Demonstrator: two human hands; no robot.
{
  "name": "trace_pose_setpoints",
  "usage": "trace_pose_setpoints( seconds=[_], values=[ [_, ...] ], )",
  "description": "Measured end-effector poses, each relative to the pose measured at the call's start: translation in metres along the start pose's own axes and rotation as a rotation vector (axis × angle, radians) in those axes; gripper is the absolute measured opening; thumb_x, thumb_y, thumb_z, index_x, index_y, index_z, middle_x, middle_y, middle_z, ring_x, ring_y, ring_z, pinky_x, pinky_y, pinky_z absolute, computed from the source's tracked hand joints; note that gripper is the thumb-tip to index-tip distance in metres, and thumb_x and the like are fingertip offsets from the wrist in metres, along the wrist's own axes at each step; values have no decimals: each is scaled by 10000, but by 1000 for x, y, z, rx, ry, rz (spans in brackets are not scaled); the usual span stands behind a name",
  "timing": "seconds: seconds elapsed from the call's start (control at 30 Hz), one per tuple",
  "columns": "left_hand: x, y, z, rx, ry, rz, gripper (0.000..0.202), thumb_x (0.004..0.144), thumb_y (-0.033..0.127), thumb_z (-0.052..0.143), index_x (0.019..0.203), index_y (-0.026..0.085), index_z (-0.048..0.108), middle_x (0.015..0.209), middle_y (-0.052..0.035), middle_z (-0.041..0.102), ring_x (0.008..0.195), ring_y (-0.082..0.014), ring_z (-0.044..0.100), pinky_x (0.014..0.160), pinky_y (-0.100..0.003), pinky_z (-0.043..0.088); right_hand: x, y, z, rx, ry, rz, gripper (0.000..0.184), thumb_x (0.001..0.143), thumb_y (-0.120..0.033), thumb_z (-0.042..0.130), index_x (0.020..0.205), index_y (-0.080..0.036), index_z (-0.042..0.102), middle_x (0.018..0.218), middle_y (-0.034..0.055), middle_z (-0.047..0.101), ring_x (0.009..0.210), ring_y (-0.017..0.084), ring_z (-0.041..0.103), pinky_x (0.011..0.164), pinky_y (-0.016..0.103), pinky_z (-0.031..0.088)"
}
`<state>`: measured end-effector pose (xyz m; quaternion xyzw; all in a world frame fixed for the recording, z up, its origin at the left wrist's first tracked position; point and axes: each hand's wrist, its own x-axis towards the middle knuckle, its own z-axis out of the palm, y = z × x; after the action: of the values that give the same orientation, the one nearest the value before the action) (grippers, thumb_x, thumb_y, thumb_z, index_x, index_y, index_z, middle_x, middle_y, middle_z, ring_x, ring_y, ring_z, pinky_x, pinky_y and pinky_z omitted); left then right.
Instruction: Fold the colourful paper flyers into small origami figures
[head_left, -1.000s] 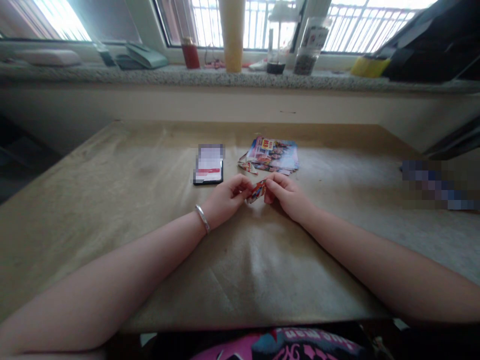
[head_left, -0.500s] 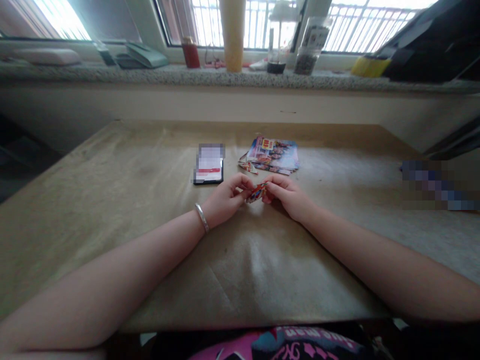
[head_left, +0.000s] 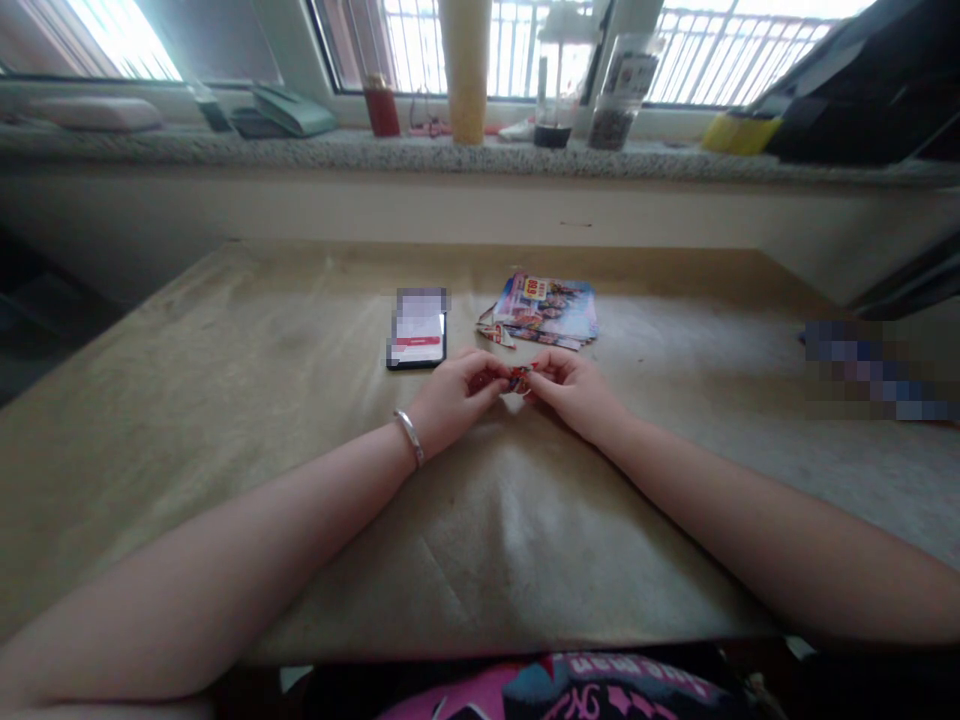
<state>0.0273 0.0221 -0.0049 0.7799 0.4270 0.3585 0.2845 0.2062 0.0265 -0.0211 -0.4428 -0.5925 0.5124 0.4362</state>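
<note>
on the tan-covered table (head_left: 510, 560), left hand (head_left: 456, 395) and right hand (head_left: 581, 392) pinch a folded printed paper (head_left: 519, 379), flyer stack (head_left: 559, 308) at its one o'clock, fingertips now closer, less paper showing, seemingly pressing it tighter.

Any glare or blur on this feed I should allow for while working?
Head view: the windows are partly blown out; a pale sheen lies on the tabletop; mosaic blocks hide parts of the phone; the small colourful piece between left hand and right hand looks too soft for fine detail.
</note>
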Motion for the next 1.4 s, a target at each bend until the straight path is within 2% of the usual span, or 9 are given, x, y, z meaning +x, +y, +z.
trace_pose_setpoints(
  seconds=[0.13,0.43,0.63,0.73,0.9,1.17,1.4],
  values=[
    [0,0,1,-55,-15,-36,93,827,218,588,882,159,634,887,-33,629,825,-138,596,746,-258,507,-2,-1,1,-27,48,-8,335,656,-470,719,712,-191,543,651,-10,636,567,104,571,544,241,452],
    [-2,-7,5,-374,-85,-165,249,802,290,613,1004,149,580,1023,-76,677,941,-169,648,872,-333,509,-6,0,1,50,105,-25,356,636,-508,750,681,-191,596,669,11,651,614,132,589,589,275,475],
    [-1,-8,6,-356,-27,-184,273,766,391,638,869,146,575,855,-36,664,789,-150,636,742,-292,508,-6,-1,3,-54,109,-83,342,645,-511,737,704,-188,642,725,31,684,649,147,606,614,289,485],
    [-1,-8,6,-362,-12,-211,265,769,402,617,843,152,569,830,-29,661,766,-149,628,703,-281,503,-5,-1,3,-89,120,-105,341,651,-518,724,705,-189,652,707,27,686,629,143,598,592,282,472],
    [0,-7,5,-460,10,-280,236,747,377,616,806,153,569,809,-16,642,758,-153,622,707,-303,526,-5,0,3,-60,104,-95,362,642,-542,725,704,-194,645,721,25,694,645,150,616,602,284,477],
    [2,1,-1,-740,60,-403,191,686,263,684,684,130,546,768,8,637,720,-89,610,753,-243,527,-4,0,3,34,78,-85,369,667,-536,721,737,-199,588,768,21,694,706,147,645,690,310,524],
    [4,-1,1,-693,139,-472,140,759,156,606,673,132,498,661,33,599,629,-66,612,668,-199,533,-3,2,2,79,93,-61,338,681,-467,720,710,-212,500,682,-23,654,618,113,620,646,284,526]
  ],
)
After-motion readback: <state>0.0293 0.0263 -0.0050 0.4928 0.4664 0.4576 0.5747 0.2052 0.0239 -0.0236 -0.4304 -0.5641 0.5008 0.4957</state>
